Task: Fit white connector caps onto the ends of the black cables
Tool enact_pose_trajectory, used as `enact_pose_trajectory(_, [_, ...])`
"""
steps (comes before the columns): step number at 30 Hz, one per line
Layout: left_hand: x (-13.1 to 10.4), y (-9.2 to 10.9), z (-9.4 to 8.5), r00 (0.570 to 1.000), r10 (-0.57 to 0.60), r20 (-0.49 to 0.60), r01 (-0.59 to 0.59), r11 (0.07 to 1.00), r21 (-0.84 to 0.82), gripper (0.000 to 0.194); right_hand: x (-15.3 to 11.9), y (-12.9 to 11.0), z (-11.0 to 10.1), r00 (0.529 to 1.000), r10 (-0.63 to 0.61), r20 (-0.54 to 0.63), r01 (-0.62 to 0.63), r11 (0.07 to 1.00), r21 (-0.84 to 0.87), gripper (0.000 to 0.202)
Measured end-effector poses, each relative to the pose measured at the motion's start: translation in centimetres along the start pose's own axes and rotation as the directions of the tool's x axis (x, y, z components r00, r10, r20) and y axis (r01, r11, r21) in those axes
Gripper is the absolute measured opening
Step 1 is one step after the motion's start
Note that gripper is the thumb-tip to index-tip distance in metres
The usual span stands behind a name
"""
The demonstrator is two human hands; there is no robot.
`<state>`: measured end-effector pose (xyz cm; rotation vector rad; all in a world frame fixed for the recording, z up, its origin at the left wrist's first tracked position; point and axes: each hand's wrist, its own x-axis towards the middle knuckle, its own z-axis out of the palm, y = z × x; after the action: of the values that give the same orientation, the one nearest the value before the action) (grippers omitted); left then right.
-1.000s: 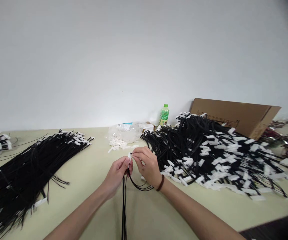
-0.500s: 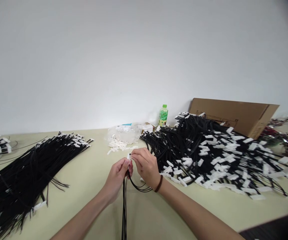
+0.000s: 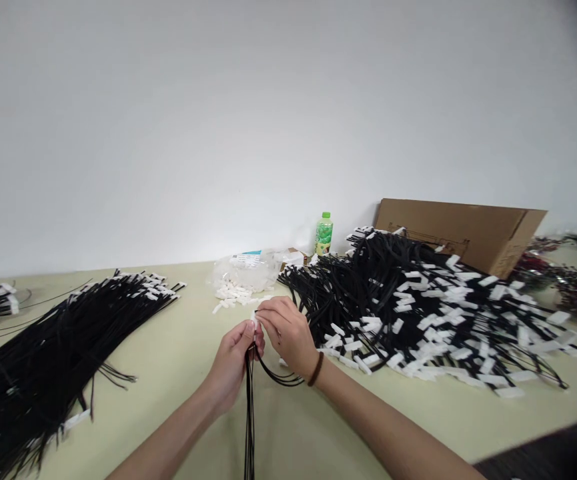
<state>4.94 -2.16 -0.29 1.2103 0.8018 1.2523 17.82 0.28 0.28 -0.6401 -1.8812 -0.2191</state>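
A: Where is the white connector point(image 3: 254, 318) sitting?

B: It's standing roughly upright above the counter point(image 3: 178, 367), just in front of the person. The left hand point(image 3: 233, 357) is pinching it between thumb and fingers, covering its lower part.

A: And what is the right hand point(image 3: 291, 337) doing?

B: Its fingers are bending together and meeting the connector's upper end. They're hiding that spot, so I can't tell whether they're pinching anything. A dark band point(image 3: 315, 369) is circling that wrist.

A: What about the black cables point(image 3: 249, 420)?

B: Several are hanging straight down below the left hand, and a few others are curving in a loop toward the right wrist.

A: Anything near the hands?

B: Just beyond them, loose white pieces point(image 3: 231, 295) are lying in front of and partly inside a clear plastic bag point(image 3: 251, 268). A green-capped bottle point(image 3: 323, 235) is standing behind, near the wall.

A: Farther out?

B: On the right, a big heap of black cables with white ends point(image 3: 383, 287) is spreading across the counter, with a cardboard box point(image 3: 461, 230) leaning behind it. On the left, a long black bundle point(image 3: 68, 347) is lying slantwise, its white tips pointing away from the person.
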Motion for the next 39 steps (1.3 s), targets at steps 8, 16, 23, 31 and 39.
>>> enact_pose_trajectory(8, [1.1,0.5,-1.8,0.978,-0.101,-0.182,0.074,0.986,-0.148,0.030,-0.3,-1.3,-0.5,0.949,-0.153,0.275,0.150,0.988,0.034,0.031])
enact_pose_trajectory(16, [1.0,0.9,-1.8,0.976,-0.127,-0.177,0.094,0.979,-0.181,0.033,-0.7,-0.8,0.8,0.938,-0.250,0.239,0.246,0.968,0.046,0.018])
enact_pose_trajectory(23, [1.2,0.4,-1.8,0.975,-0.080,-0.210,0.051,0.989,-0.138,0.033,0.1,-1.8,0.3,0.969,0.193,0.154,-0.244,0.849,0.469,0.016])
enact_pose_trajectory(31, [1.4,-0.2,-2.2,0.968,-0.033,-0.250,0.035,0.999,0.003,0.036,1.6,1.4,-1.5,0.585,0.809,0.058,-0.409,0.233,0.882,0.027])
enact_pose_trajectory(39, [1.5,-0.4,-2.5,0.966,-0.004,-0.260,0.035,0.993,0.113,0.037,1.4,4.4,-3.2,0.510,0.807,-0.299,-0.501,0.561,0.659,0.033])
